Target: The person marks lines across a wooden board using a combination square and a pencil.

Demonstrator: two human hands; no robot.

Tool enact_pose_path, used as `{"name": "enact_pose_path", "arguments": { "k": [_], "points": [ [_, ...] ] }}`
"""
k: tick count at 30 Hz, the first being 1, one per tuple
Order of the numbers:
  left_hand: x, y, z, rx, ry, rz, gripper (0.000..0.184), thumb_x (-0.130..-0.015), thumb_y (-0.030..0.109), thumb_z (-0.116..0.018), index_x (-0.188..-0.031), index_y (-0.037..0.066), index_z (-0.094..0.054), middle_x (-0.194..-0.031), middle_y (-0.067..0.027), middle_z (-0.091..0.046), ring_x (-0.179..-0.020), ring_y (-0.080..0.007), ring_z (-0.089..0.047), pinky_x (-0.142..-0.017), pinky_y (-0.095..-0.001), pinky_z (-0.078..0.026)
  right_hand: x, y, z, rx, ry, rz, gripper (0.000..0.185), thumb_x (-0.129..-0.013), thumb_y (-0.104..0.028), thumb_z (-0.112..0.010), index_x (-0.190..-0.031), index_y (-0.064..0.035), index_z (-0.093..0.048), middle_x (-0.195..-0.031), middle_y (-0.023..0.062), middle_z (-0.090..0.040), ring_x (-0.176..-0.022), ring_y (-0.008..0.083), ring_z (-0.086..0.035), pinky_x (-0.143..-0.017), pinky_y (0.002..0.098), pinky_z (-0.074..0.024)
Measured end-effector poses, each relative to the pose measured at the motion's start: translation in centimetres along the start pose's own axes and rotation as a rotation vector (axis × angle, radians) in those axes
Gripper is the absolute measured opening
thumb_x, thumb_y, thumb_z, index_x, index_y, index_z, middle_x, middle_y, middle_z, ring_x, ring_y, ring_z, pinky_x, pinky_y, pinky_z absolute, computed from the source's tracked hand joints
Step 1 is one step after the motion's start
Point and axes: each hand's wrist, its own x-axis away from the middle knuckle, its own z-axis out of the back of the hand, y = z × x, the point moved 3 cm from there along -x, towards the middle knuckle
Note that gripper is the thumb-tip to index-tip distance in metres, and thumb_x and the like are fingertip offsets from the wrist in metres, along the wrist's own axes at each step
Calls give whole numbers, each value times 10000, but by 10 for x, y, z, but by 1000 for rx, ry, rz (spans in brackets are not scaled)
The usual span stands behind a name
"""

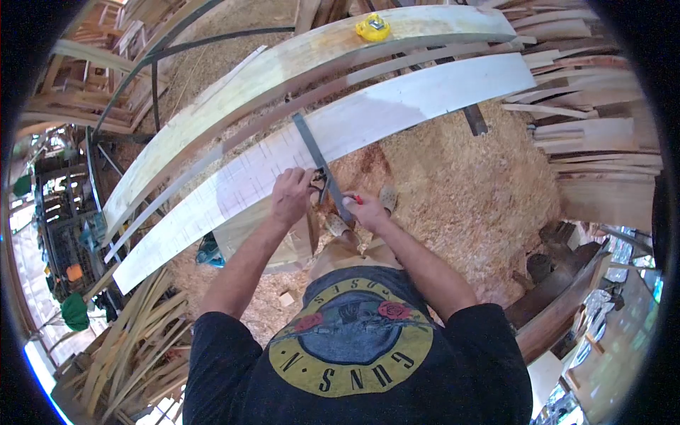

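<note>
Your left hand (292, 194) grips the dark fitting (321, 178) on the metal ruler (310, 142), whose far end lies across the pale curved board (248, 170); your right hand (367, 213) is clamped on its near end (something red (358, 200) pokes out there).

Pale wood shavings cover the floor (460, 191), with stacked boards (591, 134) along the right side, more timber (88, 85) at the upper left and a loose heap of thin strips (134, 347) at the lower left. Over on the left stands what seems to be a dark rack (67, 237), though the lens bends and blurs that edge too much to be sure. Bright white light shows at the lower left, and a thick reddish-brown beam (559, 322) slants across the lower right.
</note>
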Motion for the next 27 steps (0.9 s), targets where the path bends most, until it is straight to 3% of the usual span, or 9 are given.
{"name": "enact_pose_path", "arguments": {
  "k": [4, 7, 10, 11, 14, 17, 20, 22, 27],
  "points": [
    [-4, 2, 4, -27, -63, 16, 704, -750, 157, -863, -1403, 42, -628, -1076, -107, -632, -1012, -311, -617, -840, -450, -501, -6, -5, 37, -133, 29, -14, 358, -1101, -292, -586, -1267, -16, -743, -1085, 96, -786, -853, 162, -717, -766, 355, -585],
    [-6, 3, 3, -71, -86, -8, 720, -753, 151, -856, -1428, 51, -628, -1081, -106, -625, -1033, -312, -612, -840, -451, -499, -18, -14, 66, -311, 33, 339, 428, -1124, -345, -483, -1245, -20, -733, -1022, 86, -763, -881, 170, -701, -760, 379, -575],
    [-6, 2, 2, -104, -102, -6, 719, -742, 153, -846, -1428, 84, -641, -1084, -99, -616, -1034, -310, -606, -824, -449, -508, -8, -50, 97, -252, 83, 233, 523, -1137, -444, -441, -1201, -4, -717, -941, 80, -727, -845, 170, -677, -745, 362, -556],
    [-5, 1, 2, -90, -95, 8, 720, -738, 153, -841, -1428, 95, -644, -1087, -96, -614, -1032, -309, -604, -819, -448, -512, -11, -59, 105, -245, 0, 219, 620, -1143, -532, -384, -1190, -4, -705, -972, 112, -740, -832, 180, -692, -768, 337, -563],
    [-4, -1, -2, -63, -83, 36, 724, -728, 154, -833, -1428, 123, -652, -1098, -91, -610, -1025, -306, -599, -804, -447, -523, 0, -108, 96, -344, -40, 317, 522, -1142, -481, -467, -1236, -7, -665, -969, 97, -726, -815, 163, -672, -744, 320, -545],
    [-5, -2, -2, -70, -100, 54, 719, -737, 150, -841, -1430, 137, -652, -1114, -92, -610, -1029, -308, -601, -809, -447, -534, -5, -140, 78, -285, 20, 424, 366, -1103, -337, -619, -1263, -8, -632, -965, 67, -701, -819, 154, -656, -735, 306, -531],
    [-5, -2, 1, -70, -120, 78, 687, -771, 126, -838, -1431, 145, -651, -1126, -94, -611, -1037, -311, -606, -827, -441, -539, -29, -151, 63, -236, 23, 476, 305, -995, -203, -762, -1191, -6, -636, -901, 41, -675, -783, 152, -626, -719, 331, -523],
    [-5, -2, 2, -72, -122, 83, 662, -784, 108, -808, -1426, 145, -652, -1121, -92, -608, -1031, -309, -605, -817, -437, -539, -53, -153, 52, -73, 72, 568, 281, -963, -193, -765, -1143, -17, -639, -892, 38, -671, -780, 145, -615, -711, 330, -515],
    [-7, 0, 9, -52, -133, 102, 657, -797, 121, -788, -1438, 141, -647, -1397, -120, -588, -1236, -329, -578, -975, -493, -506, -96, -168, 13, 165, 74, 705, 197, -946, -174, -738, -1059, -24, -677, -896, 67, -683, -775, 141, -618, -698, 334, -529]
  ]
}}
